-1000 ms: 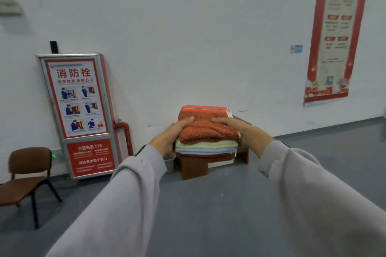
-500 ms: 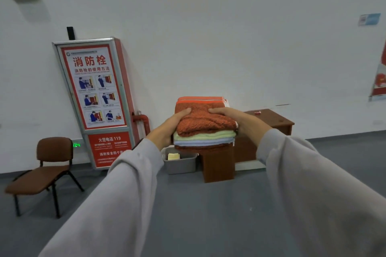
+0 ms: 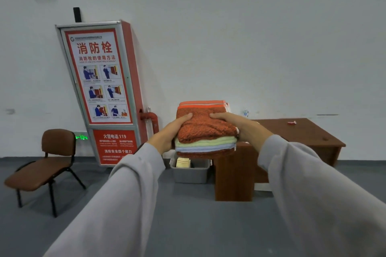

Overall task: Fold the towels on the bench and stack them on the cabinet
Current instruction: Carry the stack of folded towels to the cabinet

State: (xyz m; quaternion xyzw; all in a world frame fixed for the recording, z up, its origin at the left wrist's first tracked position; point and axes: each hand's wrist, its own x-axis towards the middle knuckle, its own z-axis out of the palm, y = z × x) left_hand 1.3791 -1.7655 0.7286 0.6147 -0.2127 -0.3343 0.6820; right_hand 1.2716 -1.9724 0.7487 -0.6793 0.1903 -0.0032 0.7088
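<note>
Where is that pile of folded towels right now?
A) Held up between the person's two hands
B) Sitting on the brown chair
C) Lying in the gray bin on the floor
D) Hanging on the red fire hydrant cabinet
A: the left hand and right hand grip opposite sides of the stack of folded towels, thumbs on top, while the gray bin and brown chair sit apart from it.

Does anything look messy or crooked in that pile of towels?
A little. In the towel stack, the rust-orange towel near the top is lumpy and bulging, while the pale green towel and blue towel under it lie flat.
</note>
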